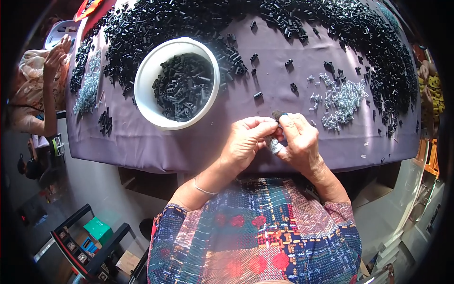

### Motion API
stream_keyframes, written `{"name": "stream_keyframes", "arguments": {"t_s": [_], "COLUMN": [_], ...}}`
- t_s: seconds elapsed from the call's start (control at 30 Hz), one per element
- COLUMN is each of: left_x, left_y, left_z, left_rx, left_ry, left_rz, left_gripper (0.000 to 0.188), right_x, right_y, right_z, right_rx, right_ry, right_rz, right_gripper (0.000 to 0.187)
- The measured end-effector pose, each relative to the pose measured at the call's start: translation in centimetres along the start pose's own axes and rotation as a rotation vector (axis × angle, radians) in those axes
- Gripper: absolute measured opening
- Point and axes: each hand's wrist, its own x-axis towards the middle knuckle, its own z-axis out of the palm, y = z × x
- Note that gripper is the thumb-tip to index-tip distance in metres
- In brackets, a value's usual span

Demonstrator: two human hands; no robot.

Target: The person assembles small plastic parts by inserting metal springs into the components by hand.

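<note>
Fingers closed: left hand [243, 141] pinching hidden piece beside right hand [302, 142], whose curled fingers hold pale clump [273, 145], seemingly for handy supply.

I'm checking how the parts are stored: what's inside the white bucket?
Inside the white bucket is a heap of small black tubular pieces. Only the top layer shows; anything deeper, and the bucket's bottom, is covered.

Blouse [250, 236], multicoloured patchwork print: navy, teal, pink and orange, with round red motifs on the front. Sleeves [166, 225], matching print, ending near the elbow. Bracelet [198, 188], slim, silver-coloured, on the left forearm [213, 177].
</note>
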Motion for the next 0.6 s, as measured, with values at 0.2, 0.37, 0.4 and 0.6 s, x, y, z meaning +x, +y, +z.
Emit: {"name": "stream_keyframes", "arguments": {"t_s": [0.2,0.37,0.4,0.6], "left_x": [-0.2,-0.4,-0.4,-0.5], "left_y": [-0.3,-0.4,-0.3,-0.4], "left_z": [-0.3,-1.2,-1.2,-1.3], "left_rx": [-0.054,0.023,0.06,0.131], "left_ry": [0.004,-0.002,0.005,0.023], "left_rz": [0.021,0.014,0.014,0.013], "left_gripper": [0.018,0.018,0.018,0.019], "right_x": [0.1,0.2,0.2,-0.5], "right_y": [0.8,1.1,1.1,1.7], "right_z": [0.2,0.2,0.3,1.1], "right_rx": [0.047,0.082,0.081,0.08], "right_ry": [0.05,0.075,0.074,0.081], "right_rz": [-0.034,-0.072,-0.072,-0.115], "right_gripper": [0.034,0.034,0.034,0.039]}}
